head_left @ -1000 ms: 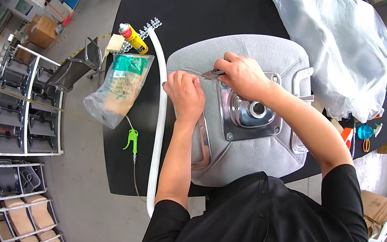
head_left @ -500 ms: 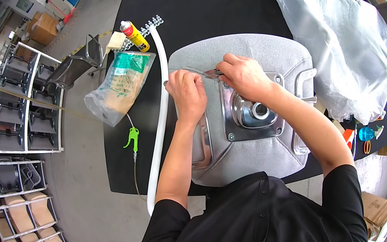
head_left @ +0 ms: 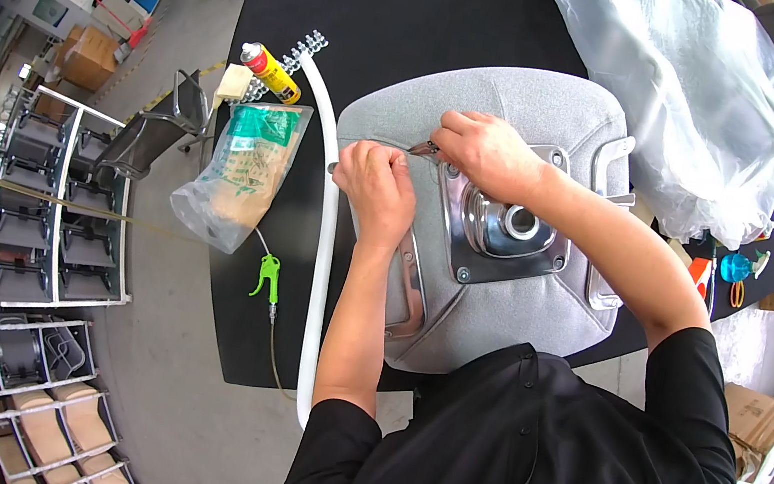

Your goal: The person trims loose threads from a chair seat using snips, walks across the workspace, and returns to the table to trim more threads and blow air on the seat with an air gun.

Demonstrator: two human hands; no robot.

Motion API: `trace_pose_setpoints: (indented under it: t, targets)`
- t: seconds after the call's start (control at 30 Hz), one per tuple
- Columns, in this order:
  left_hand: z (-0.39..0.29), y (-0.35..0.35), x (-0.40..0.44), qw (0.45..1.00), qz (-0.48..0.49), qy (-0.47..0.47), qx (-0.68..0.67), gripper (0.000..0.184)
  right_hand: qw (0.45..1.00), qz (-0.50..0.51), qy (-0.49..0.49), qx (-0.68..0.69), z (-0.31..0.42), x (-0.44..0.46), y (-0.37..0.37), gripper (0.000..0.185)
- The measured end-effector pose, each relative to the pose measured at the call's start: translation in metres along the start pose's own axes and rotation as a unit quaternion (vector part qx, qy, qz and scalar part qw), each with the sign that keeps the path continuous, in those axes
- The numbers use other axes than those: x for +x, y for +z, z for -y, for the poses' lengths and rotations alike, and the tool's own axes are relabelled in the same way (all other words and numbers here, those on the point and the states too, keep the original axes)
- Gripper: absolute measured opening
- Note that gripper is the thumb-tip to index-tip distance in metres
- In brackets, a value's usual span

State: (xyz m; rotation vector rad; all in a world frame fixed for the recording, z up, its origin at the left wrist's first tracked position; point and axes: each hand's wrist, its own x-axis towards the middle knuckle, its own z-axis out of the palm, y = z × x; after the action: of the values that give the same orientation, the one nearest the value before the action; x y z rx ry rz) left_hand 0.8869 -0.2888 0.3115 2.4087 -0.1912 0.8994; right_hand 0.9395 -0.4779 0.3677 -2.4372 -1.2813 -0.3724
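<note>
A grey fabric chair seat point(head_left: 485, 324) lies on the black table, its metal base plate point(head_left: 478, 277) with a round socket facing up. My right hand point(head_left: 484, 151) is closed around a small metal cutting tool point(head_left: 424, 149), whose tip points left at a seam in the fabric. Just left of that tip, my left hand point(head_left: 377, 188) has its fingers pinched at the seat's left edge; what they hold is too small to make out. A metal bracket point(head_left: 411, 297) shows below my left hand, and another bracket point(head_left: 612, 166) is on the seat's right side.
Left of the seat a white tube point(head_left: 318, 282) runs along the black table point(head_left: 395, 0). Beyond it are a yellow spray can point(head_left: 276, 79), a plastic bag point(head_left: 252, 165) and a green air gun point(head_left: 268, 276). Clear plastic sheeting point(head_left: 677, 106) covers the back right.
My hands have barely shifted along the seam. The tool's visible part looks shorter, as my right hand has turned slightly around it. The seat has hardly moved.
</note>
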Motion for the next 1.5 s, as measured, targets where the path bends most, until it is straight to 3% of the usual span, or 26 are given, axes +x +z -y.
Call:
trace_pose_setpoints:
  t: [0.33,0.5,0.57,0.6,0.7,0.77,0.83,0.93,1.03,1.1,1.43,1.5]
  targets:
    - [0.002,0.001,-0.001,1.0,-0.002,-0.002,0.001,0.008,0.998,-0.034,-0.016,0.049,-0.005,0.002,0.0,0.017]
    - [0.021,-0.026,-0.017,0.997,-0.076,0.009,-0.001,0.006,0.991,-0.004,0.091,0.094,-0.006,-0.003,-0.02,0.019]
    - [0.047,-0.054,-0.05,0.996,-0.033,-0.041,0.067,0.006,0.989,-0.006,0.111,0.101,-0.016,-0.01,-0.022,0.021]
    - [0.061,-0.067,-0.07,0.984,0.054,-0.103,0.136,0.007,0.988,-0.024,0.106,0.107,-0.019,-0.012,-0.023,0.022]
    - [0.099,-0.098,-0.131,0.856,0.343,-0.26,0.287,0.015,0.984,-0.036,0.118,0.131,-0.022,-0.013,-0.021,0.027]
    - [0.1,-0.102,-0.144,0.838,0.336,-0.289,0.318,0.011,0.98,-0.022,0.137,0.141,-0.018,-0.008,-0.024,0.028]
    - [0.089,-0.106,-0.125,0.926,0.17,-0.308,0.138,0.006,0.981,-0.015,0.136,0.141,-0.016,-0.008,-0.022,0.03]
    - [0.039,-0.087,-0.062,0.981,0.025,-0.188,0.042,0.012,0.986,-0.018,0.114,0.122,-0.018,-0.007,-0.022,0.029]
    - [-0.005,-0.052,-0.021,0.996,0.052,-0.067,-0.021,0.011,0.985,-0.01,0.115,0.124,-0.019,-0.008,-0.026,0.028]
    - [-0.022,-0.033,-0.008,0.99,0.12,-0.081,0.007,0.016,0.982,-0.01,0.126,0.138,-0.021,-0.01,-0.025,0.027]
    - [-0.047,-0.021,0.004,0.974,0.164,-0.075,0.138,0.019,0.983,-0.027,0.117,0.136,-0.02,-0.013,-0.017,0.027]
    - [-0.048,-0.014,0.002,0.983,0.124,-0.058,0.123,0.017,0.985,-0.019,0.111,0.131,-0.022,-0.014,-0.017,0.027]
